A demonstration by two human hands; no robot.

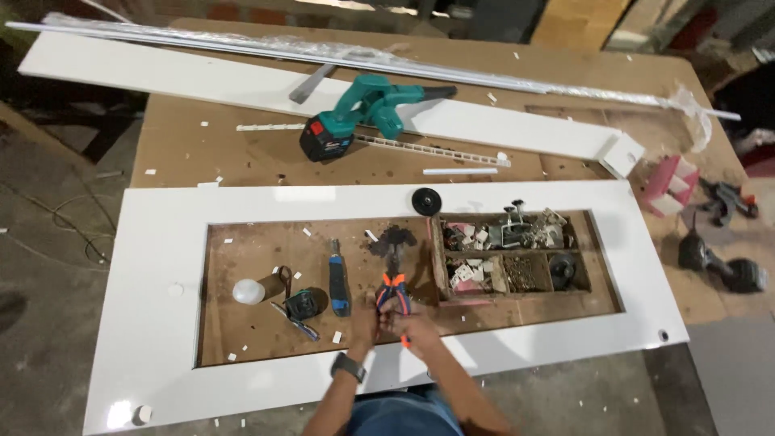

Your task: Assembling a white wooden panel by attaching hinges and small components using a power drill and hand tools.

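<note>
**Both hands closed on orange-handled pliers at the near edge of the cut-out**

Head view: the left hand (365, 325), a dark watch on its wrist, and the right hand (414, 329) meet just inside the near edge of the rectangular opening in the white panel (153, 266) that lies on the brown bench (242, 153). Between them are the pliers (393, 292). Their orange handles run back into the fingers of both hands, which are curled shut around the handle ends; how each finger sits cannot be made out. The long axis of the pliers points away from the person, toward the far edge of the opening, with the dark jaws at the far end near a dark smudge on the bench surface. Both hands are about equally close to the tool.

Left of the hands lie a blue-handled utility knife (339, 282), a tape measure (303, 305) and a small white bottle (248, 291). Just right of the pliers stands a wooden parts tray (440, 258) with compartments of small hardware. Toward the far edge of the bench rests a teal cordless blower (367, 113), well apart from the hands.
</note>
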